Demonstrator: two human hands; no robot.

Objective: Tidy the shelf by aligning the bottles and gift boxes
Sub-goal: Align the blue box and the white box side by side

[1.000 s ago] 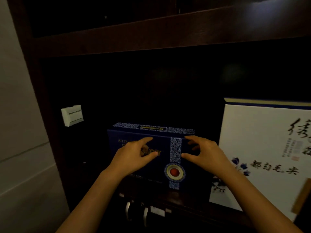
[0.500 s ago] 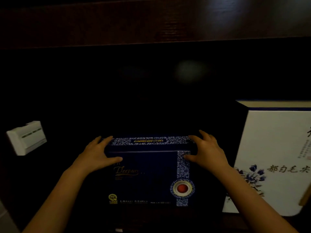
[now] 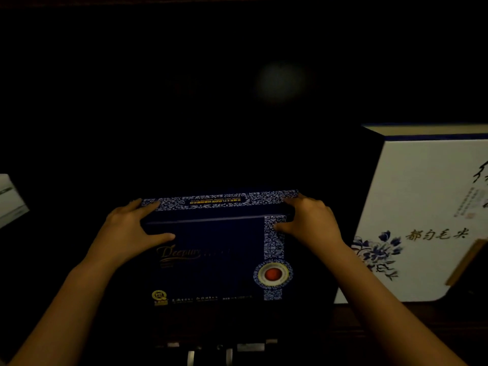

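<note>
A dark blue gift box (image 3: 219, 257) with a blue-and-white patterned band and a red round seal stands upright in the middle of a dark shelf. My left hand (image 3: 129, 231) clasps its upper left corner, fingers over the top edge and thumb on the front. My right hand (image 3: 310, 225) clasps the upper right corner the same way. A larger white gift box (image 3: 422, 207) with blue flowers and black calligraphy stands upright to the right, a dark gap between the two boxes.
A small white box (image 3: 10, 199) sits at the far left edge. The back of the shelf is very dark, with a faint round reflection (image 3: 281, 81). Metal drawer handles (image 3: 208, 356) show below the shelf's front edge (image 3: 369, 328).
Both hands moved from the front of the blue box out to its upper corners and gripped it. The view came closer to the shelf, so the box looks larger.
</note>
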